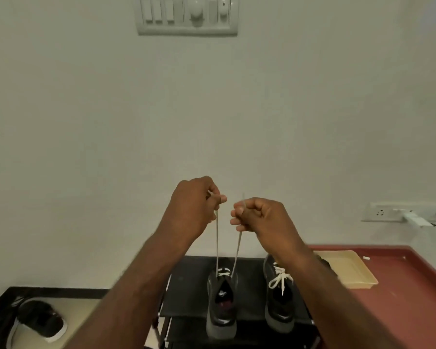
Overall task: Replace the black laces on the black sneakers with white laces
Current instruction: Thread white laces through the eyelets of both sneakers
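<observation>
Your left hand [194,205] and right hand [259,217] are both raised in front of the wall, close together but apart. Each hand is curled and pinches one end of the white lace [217,243] between thumb and fingers. The two strands run down taut from your hands, drawing closer together, to the upper eyelets of the left sneaker [222,313]. A short tip of lace sticks up above your right hand.

The left sneaker stands on the top shelf of the black rack [189,280], about midway along its front edge, toe toward the wall. Its heel seems to hang over that edge, though the picture is dim there. White lace already crosses its tongue. The right sneaker [278,316] stands beside it, near the shelf's right edge, partly behind your right forearm, with its white lace tied in a bow.

To the right of the rack is a red table [400,285] with a beige tray [347,268] near its left edge. A dark sandal [40,321] lies on the floor to the left. On the wall are a switch panel [186,16] and a socket [381,212] with a white charger [413,219] plugged in.
</observation>
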A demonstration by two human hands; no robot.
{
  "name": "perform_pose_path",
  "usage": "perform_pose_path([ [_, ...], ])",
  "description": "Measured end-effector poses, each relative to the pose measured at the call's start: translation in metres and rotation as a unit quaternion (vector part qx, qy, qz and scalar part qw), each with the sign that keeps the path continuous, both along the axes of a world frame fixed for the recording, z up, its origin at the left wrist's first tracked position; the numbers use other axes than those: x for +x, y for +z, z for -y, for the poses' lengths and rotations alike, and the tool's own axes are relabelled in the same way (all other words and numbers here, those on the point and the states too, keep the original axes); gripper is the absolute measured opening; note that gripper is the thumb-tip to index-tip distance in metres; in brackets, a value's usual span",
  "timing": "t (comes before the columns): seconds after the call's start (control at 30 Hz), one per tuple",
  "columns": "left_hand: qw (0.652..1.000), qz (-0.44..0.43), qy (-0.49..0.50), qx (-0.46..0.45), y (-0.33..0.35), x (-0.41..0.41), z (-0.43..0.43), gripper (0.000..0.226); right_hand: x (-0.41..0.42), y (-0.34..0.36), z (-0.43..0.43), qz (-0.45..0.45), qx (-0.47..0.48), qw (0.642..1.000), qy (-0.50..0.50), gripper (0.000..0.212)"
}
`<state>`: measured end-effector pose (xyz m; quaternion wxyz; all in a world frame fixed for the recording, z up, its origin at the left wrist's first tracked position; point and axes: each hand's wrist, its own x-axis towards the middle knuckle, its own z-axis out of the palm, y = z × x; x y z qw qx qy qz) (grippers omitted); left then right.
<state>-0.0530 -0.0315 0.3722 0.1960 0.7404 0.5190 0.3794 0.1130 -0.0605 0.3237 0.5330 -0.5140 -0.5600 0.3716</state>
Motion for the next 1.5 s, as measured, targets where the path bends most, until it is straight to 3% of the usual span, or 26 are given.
perform_pose_path([
  [0.13, 0.989, 0.103, -0.091, -0.048, 0.014, -0.012, -0.011, 0.016, 0.0, 0.009, -0.019, 0.094, 0.045, 0.99, -0.1, 0.02],
  [0.23, 0.995, 0.049, -0.082, -0.008, 0.014, -0.013, -0.027, 0.023, -0.001, 0.016, -0.034, 0.12, 0.063, 0.984, -0.114, 0.02],
  [0.33, 0.997, -0.044, -0.03, 0.062, 0.018, -0.008, -0.047, 0.013, -0.003, 0.025, -0.048, 0.057, 0.078, 0.99, -0.102, 0.017],
  [0.4, 0.995, -0.057, -0.013, 0.085, 0.025, -0.003, -0.058, 0.013, -0.005, 0.03, -0.055, 0.027, 0.078, 0.991, -0.102, 0.016],
  [0.5, 0.994, -0.02, -0.028, 0.104, 0.036, 0.005, -0.073, 0.016, -0.009, 0.038, -0.065, 0.021, 0.089, 0.99, -0.103, 0.016],
  [0.67, 0.989, 0.09, -0.105, 0.043, 0.04, 0.023, -0.088, 0.012, -0.012, 0.05, -0.076, 0.005, 0.103, 0.991, -0.09, 0.022],
  [0.8, 0.979, 0.149, -0.136, 0.016, 0.036, 0.027, -0.093, 0.024, -0.009, 0.051, -0.078, 0.005, 0.097, 0.993, -0.065, 0.024],
  [0.93, 0.978, 0.12, -0.168, 0.012, 0.038, 0.024, -0.098, 0.026, -0.002, 0.053, -0.08, 0.065, 0.095, 0.992, -0.043, 0.028],
  [1.1, 0.98, 0.075, -0.181, 0.019, 0.044, 0.021, -0.101, 0.011, 0.003, 0.059, -0.08, 0.144, 0.098, 0.985, -0.013, 0.037],
  [1.2, 0.984, 0.076, -0.16, 0.03, 0.044, 0.021, -0.105, 0.005, 0.003, 0.059, -0.082, 0.16, 0.078, 0.984, 0.0, 0.03],
  [1.4, 0.991, 0.025, -0.127, 0.04, 0.049, 0.03, -0.108, 0.01, -0.004, 0.051, -0.093, 0.147, 0.114, 0.976, -0.109, 0.023],
  [1.5, 0.993, 0.039, -0.107, 0.033, 0.053, 0.032, -0.109, 0.004, -0.009, 0.052, -0.095, 0.12, 0.115, 0.977, -0.133, 0.022],
])
